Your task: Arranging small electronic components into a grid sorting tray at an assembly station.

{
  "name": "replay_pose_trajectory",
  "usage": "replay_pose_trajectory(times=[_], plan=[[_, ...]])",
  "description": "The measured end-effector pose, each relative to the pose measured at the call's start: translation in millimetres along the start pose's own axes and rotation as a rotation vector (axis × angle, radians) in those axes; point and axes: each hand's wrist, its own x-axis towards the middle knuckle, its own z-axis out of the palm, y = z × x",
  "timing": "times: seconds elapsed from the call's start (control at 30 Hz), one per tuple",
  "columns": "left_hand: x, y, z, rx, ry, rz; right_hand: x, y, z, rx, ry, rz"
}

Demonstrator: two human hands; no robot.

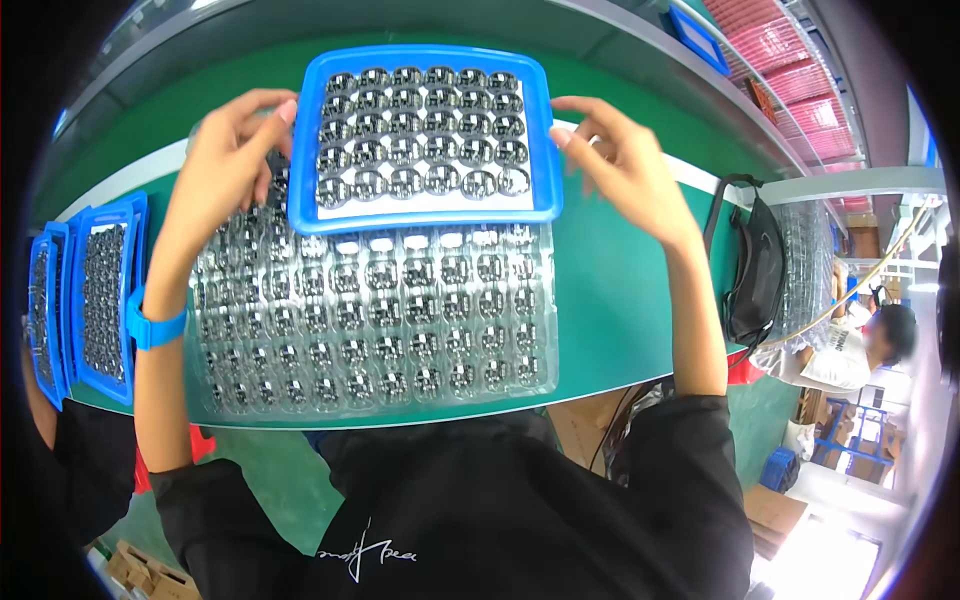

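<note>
A blue tray (pixel 420 218) with rows of small shiny dark parts on a white sheet lies over the far part of a clear plastic blister tray (pixel 545 370). Similar metallic parts fill the blister tray's pockets. My left hand (pixel 232 150) is at the blue tray's left rim, its thumb and index fingertips up against the edge and the fingers apart. On the opposite side, my right hand (pixel 620 160) has its index fingertip and thumb at the right rim, with the other fingers loosely bent and spread. Neither hand visibly wraps around the rim.
Several blue trays of parts (pixel 105 300) stand at the left of the green table (pixel 620 300), near another person's arm. A black bag (pixel 757 270) and stacked clear trays (pixel 805 260) are at the right. A ledge runs along the back. Another person (pixel 850 345) is farther right.
</note>
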Motion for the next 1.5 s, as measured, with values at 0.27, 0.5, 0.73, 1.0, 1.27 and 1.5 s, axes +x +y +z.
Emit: replay_pose_trajectory(times=[0.27,0.5,0.73,1.0,1.27,1.5], plan=[[9,19,0,-0.101,-0.03,-0.048,26,9,16,0.54,0.051,0.219],[96,22,-1,-0.117,-0.065,0.034,103,58,-13,0.527,0.092,0.131],[180,-14,6,0.003,-0.167,-0.051,164,110,7,0.549,0.046,0.163],[148,-11,-19,0.083,-0.193,-0.03,171,136,34,0.574,0.169,0.158],[36,-65,-79,-0.02,0.253,0.224,164,180,42,0.122,0.59,0.051],[28,-102,-55,-0.198,0.382,0.303,153,169,42,-0.417,0.591,0.175]])
